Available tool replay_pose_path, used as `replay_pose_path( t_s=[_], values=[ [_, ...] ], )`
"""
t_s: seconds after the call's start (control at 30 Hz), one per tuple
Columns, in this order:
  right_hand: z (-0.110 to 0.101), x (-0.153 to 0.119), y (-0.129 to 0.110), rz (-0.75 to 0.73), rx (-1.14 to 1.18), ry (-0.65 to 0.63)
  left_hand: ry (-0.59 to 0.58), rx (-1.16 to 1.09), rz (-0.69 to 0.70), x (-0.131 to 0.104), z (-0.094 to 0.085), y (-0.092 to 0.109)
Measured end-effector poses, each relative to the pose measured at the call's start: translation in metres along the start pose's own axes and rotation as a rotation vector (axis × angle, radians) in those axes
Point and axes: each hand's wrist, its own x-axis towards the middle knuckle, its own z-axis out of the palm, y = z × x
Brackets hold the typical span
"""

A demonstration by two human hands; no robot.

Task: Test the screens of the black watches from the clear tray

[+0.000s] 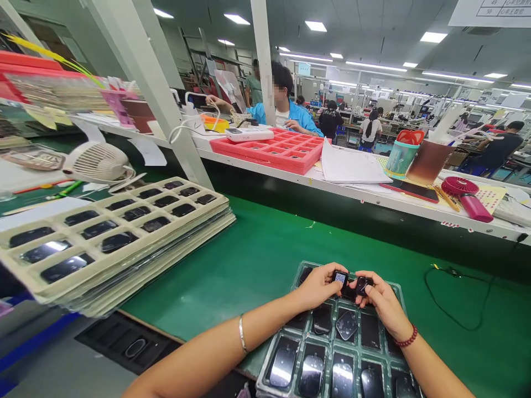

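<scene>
My left hand (320, 286) pinches a small black smartwatch body (341, 278) whose lit screen shows a QR code. Close beside it, my right hand (385, 304) grips a second small black smartwatch body (364, 286), its face dark. Both are held just above the far part of a clear plastic compartment tray (332, 344). In that tray lie several dark, glossy pieces, among them a rounded black piece (347, 325) set at a tilt. My hands and forearms hide some of the tray's compartments.
A stack of beige trays (194, 235) with black pieces stands left on the green bench (249, 237). A raised shelf holds a red foam tray (265, 156), papers (350, 165) and a pink handheld fan (467, 196). A thin black cable (456, 326) lies right. A co-worker (286, 110) sits beyond.
</scene>
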Motion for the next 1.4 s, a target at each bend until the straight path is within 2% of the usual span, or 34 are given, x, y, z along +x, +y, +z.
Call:
replay_pose_path(
  t_s=[0.63,1.0,1.2,1.4],
  values=[
    [0.0008,-0.0001,0.0051,-0.032,-0.108,0.001,-0.005,-0.017,0.027,0.0001,0.0004,-0.0005],
    [-0.0025,0.0005,0.0044,0.002,0.006,0.003,-0.01,-0.012,0.033,0.0024,-0.0005,-0.0041],
    [0.0022,0.0,0.0022,-0.02,-0.148,0.06,-0.009,-0.038,0.027,0.0021,0.001,-0.004],
    [0.0024,-0.0014,0.0001,-0.027,-0.107,0.001,-0.018,0.022,0.041,0.0019,-0.0006,-0.0065]
  ],
)
